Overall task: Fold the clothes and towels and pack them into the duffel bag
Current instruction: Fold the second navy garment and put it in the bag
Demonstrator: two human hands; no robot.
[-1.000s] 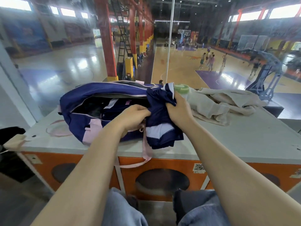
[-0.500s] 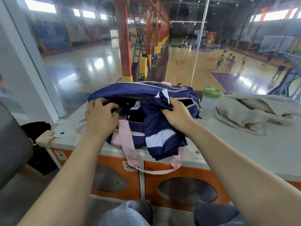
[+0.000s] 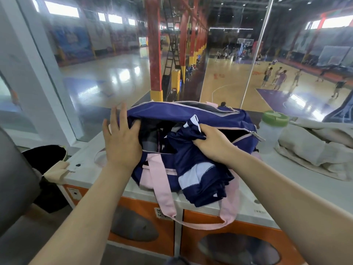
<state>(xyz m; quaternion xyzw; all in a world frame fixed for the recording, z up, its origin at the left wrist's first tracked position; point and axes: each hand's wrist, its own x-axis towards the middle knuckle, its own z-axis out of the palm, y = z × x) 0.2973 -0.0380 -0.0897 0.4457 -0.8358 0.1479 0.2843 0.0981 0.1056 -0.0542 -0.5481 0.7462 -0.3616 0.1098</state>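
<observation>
Right hand clenches a bunched navy-and-white garment at the mouth of the navy duffel bag, most of the cloth spilling down the bag's front over the grey countertop. Left hand lies with fingers spread and straight on the bag's left end, fingertips at the opening's edge. What sits inside the dark interior is hard to make out. Beside the bag, a green-lidded bottle and a crumpled beige towel, cut off at the frame's right edge.

A green-lidded plastic bottle stands at right on the grey counter; orange cabinet fronts below; a basketball court fills the upper frame.
</observation>
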